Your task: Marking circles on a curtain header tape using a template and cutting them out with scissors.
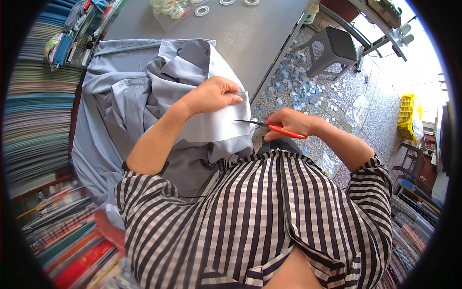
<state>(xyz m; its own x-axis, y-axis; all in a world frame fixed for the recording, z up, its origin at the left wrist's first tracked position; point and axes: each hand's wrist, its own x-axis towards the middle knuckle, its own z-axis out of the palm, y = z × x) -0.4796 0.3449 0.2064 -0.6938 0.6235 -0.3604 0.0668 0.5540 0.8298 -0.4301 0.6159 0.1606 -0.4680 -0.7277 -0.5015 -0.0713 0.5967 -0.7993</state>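
Note:
A large grey-blue cloth (127, 94) lies bunched over the table's near part and hangs down towards my lap. Along its edge runs a white band (216, 123) with faint round outlines. Two dark round spots show farther up the cloth. My left hand (214, 96) pinches the top edge of the band between thumb and fingers. My right hand (291, 123) grips scissors (288, 132) with red handles. Their dark blades point left across the white band, near its right end. Whether the tips pass through the cloth, I cannot tell.
Clear and white rings (202, 10) lie on the grey table (250, 36). Stacked fabrics (43, 106) rise at the left. Many small round cut-outs (301, 82) litter the speckled floor beside a grey stool (332, 48). A yellow crate (406, 115) stands far right.

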